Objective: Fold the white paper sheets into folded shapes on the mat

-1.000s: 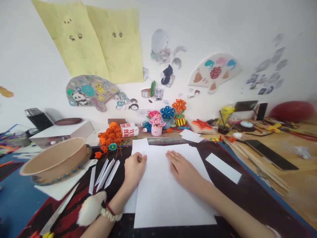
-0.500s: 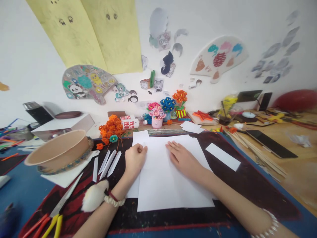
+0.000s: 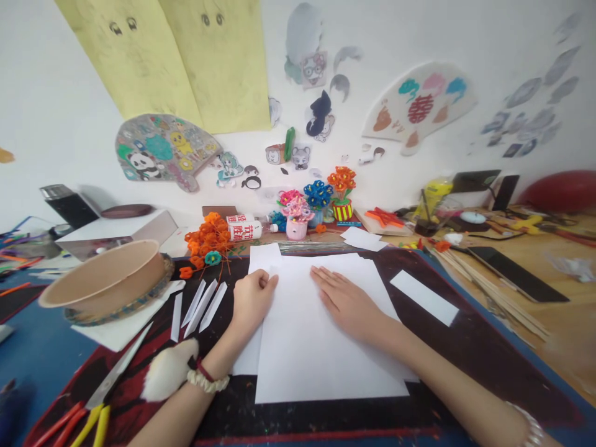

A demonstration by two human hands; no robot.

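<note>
A white sheet of paper [image 3: 302,347] lies in front of me, on top of other white sheets that show at its sides. My left hand [image 3: 254,298] is closed at the sheet's left edge, thumb against the curled fingers, pinching the paper there. Flat on the upper middle of the same sheet rests my right hand [image 3: 342,295], fingers stretched out. Several narrow folded paper strips [image 3: 202,308] lie left of my left hand. A white paper rectangle [image 3: 424,298] sits to the right of the sheets.
Scissors [image 3: 105,391] and a fluffy white object [image 3: 170,370] lie at the left. Behind them stands a round tan basin [image 3: 102,273]. Orange craft flowers [image 3: 212,233] and small flower pots [image 3: 297,230] line the back. Thin wooden sticks [image 3: 493,292] and a black phone [image 3: 516,273] are at right.
The camera view has shifted slightly. Both hands keep nearly the same places on the paper, the left one closed at its edge and the right one flat.
</note>
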